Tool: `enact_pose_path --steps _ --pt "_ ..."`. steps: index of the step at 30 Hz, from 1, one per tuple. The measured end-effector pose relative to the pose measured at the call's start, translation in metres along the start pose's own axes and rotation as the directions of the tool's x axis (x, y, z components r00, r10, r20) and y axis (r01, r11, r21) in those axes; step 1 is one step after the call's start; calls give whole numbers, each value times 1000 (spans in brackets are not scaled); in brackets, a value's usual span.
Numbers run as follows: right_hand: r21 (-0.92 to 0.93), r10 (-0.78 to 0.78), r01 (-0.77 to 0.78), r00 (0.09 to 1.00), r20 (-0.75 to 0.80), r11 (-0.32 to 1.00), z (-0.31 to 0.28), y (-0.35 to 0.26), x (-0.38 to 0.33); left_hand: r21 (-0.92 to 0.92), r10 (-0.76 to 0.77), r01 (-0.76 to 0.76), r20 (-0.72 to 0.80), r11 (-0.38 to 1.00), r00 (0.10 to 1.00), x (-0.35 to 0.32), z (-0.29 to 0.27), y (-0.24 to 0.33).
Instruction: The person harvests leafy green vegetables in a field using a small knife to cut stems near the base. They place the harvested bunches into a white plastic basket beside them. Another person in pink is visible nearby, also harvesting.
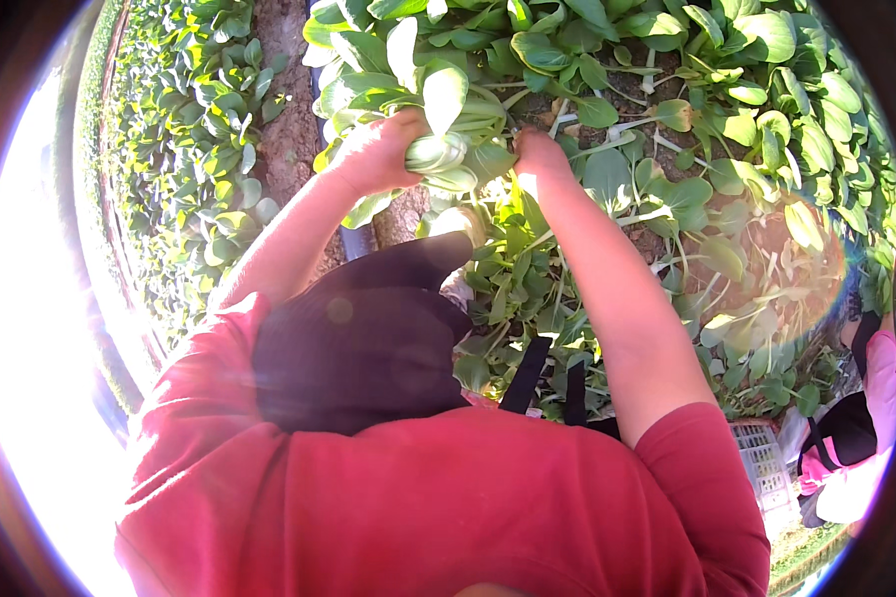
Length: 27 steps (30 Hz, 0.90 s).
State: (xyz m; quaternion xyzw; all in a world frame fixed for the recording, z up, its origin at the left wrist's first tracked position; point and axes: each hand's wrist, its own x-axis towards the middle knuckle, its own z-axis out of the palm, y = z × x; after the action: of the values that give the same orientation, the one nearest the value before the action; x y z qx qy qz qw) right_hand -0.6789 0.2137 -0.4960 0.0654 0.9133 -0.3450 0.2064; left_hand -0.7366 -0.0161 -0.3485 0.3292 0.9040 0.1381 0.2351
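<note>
Green leaves and pale stalks fill my left hand (376, 151): I have it closed around a bok choy plant (446, 127), fingers wrapped over the base where the whitish stems bunch together. Its leaves fan upward and outward past my knuckles.

My right hand (540, 151) sits just beside that plant's base, on the far side from my left, knuckles toward the camera. It looks curled, pressed against the stalks or the leaves there. Whether it actually grips anything I cannot tell, the fingers are hidden behind the hand itself.

Beyond both hands: a dense bed of the same leafy greens (727, 109), brown soil showing between plants. Off to my left hand's outer side, a bare dirt path (287, 129), then another row of greens (184, 149) running away into strong sun glare.

Below my grip, toward my body: my dark trouser knee (368, 328), red sleeves on both arms, more greens under my right forearm.

Well apart from my right hand, low at the edge: a white plastic crate (765, 468), and a second person in pink and black (866, 428) nearby.
</note>
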Motion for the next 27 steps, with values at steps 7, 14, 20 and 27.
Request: enact_pose_path --steps 7,14,20,27 --pt "101 88 -99 991 103 990 -13 12 -24 -166 172 -188 -107 968 979 -14 7 3" --pt "-134 -12 31 990 140 991 -18 9 -33 -162 -3 -4 -44 987 999 -27 8 16" --pt "332 47 24 978 -205 943 -63 11 -91 -137 258 -295 -237 946 937 -42 -21 74" --pt "974 10 -187 982 190 -128 -113 -2 -142 2 510 -530 -277 848 814 -29 -41 136"
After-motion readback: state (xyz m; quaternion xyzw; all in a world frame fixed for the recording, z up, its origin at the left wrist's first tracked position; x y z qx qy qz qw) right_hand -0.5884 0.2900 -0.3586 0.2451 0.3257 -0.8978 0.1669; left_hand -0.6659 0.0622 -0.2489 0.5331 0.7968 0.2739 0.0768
